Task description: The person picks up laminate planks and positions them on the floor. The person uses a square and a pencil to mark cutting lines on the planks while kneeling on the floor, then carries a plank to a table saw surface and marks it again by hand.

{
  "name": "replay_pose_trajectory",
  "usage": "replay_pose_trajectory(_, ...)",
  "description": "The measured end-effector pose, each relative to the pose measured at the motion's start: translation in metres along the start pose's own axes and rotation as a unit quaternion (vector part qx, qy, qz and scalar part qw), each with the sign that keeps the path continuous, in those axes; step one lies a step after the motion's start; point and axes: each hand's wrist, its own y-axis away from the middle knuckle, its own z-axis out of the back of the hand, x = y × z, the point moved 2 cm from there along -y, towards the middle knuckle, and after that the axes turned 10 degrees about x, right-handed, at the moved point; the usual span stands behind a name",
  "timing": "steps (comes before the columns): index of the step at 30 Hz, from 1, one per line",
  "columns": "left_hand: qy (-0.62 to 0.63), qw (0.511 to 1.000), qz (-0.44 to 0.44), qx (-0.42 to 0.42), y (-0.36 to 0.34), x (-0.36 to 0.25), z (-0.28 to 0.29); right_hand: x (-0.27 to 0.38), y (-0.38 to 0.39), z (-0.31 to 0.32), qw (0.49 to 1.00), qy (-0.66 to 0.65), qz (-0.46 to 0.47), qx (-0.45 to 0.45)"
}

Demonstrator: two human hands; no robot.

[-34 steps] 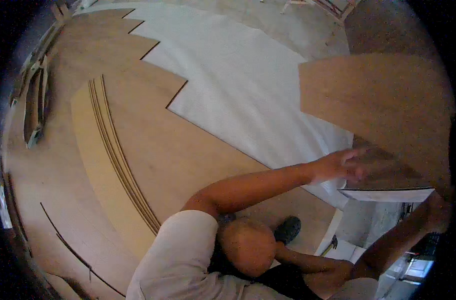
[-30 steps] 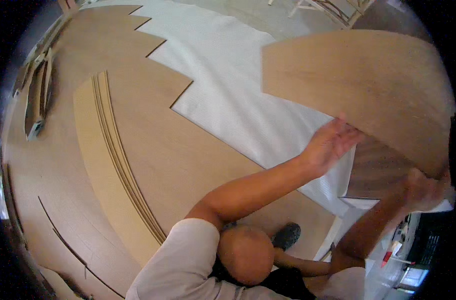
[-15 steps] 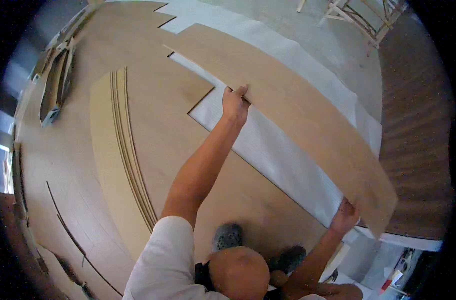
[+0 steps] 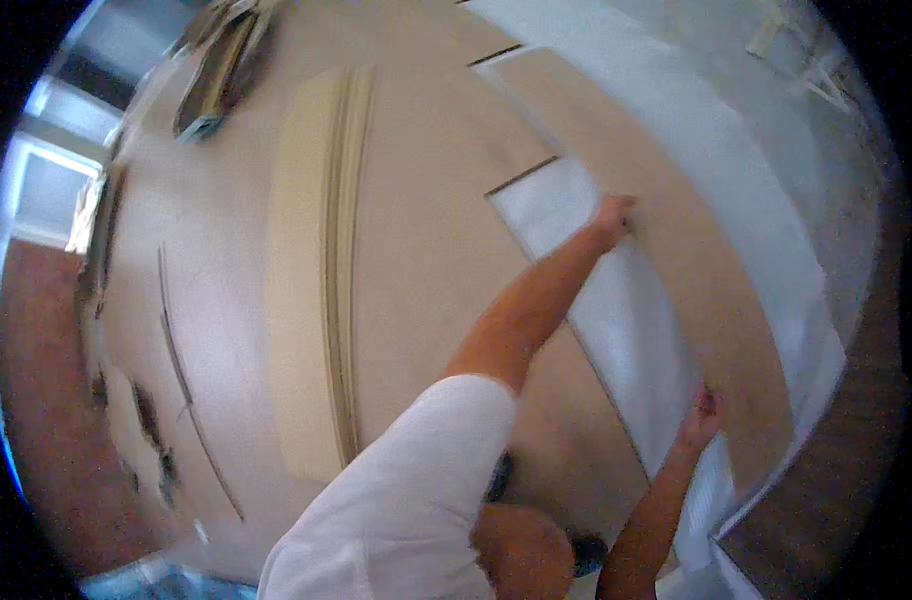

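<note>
My left hand (image 4: 610, 218) grips the near edge of a long light-wood plank (image 4: 681, 205) around its middle, fingers closed on it. My right hand (image 4: 703, 415) holds the same edge lower down, toward the plank's near end. The plank lies over white underlay (image 4: 776, 235), beside the stepped edge of the laid wood flooring (image 4: 436, 180). Its far end is close to one of the steps; whether it touches cannot be told in the blur. Part of my knee (image 4: 526, 550) shows below.
A stack of pale boards (image 4: 306, 270) lies on the flooring to the left, with thin dark strips (image 4: 176, 360) farther left. Crumpled scrap packaging (image 4: 221, 75) sits at the back left. A wooden frame (image 4: 816, 75) stands on bare floor at top right. Dark boards (image 4: 866, 400) are at far right.
The plank has swung from the right down along the stepped flooring edge, both hands closing on it and moving with it. The view has turned toward the left.
</note>
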Motion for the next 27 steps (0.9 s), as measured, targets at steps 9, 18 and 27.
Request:
replay_pose_trajectory(9,-0.135,0.974,0.129,0.126,0.166,-0.046,-0.076,0.073,-0.128,0.092,0.996,-0.074,-0.008,0.045)
replay_pose_trajectory(18,-0.423,0.815,0.268,-0.294,0.622,-0.184,0.028,0.149,-0.052,0.092,0.962,0.144,-0.067,0.223)
replay_pose_trajectory(27,-0.645,0.703,0.256,-0.154,0.794,-0.295,-0.066,0.239,0.144,0.102,0.651,0.701,-0.039,0.287)
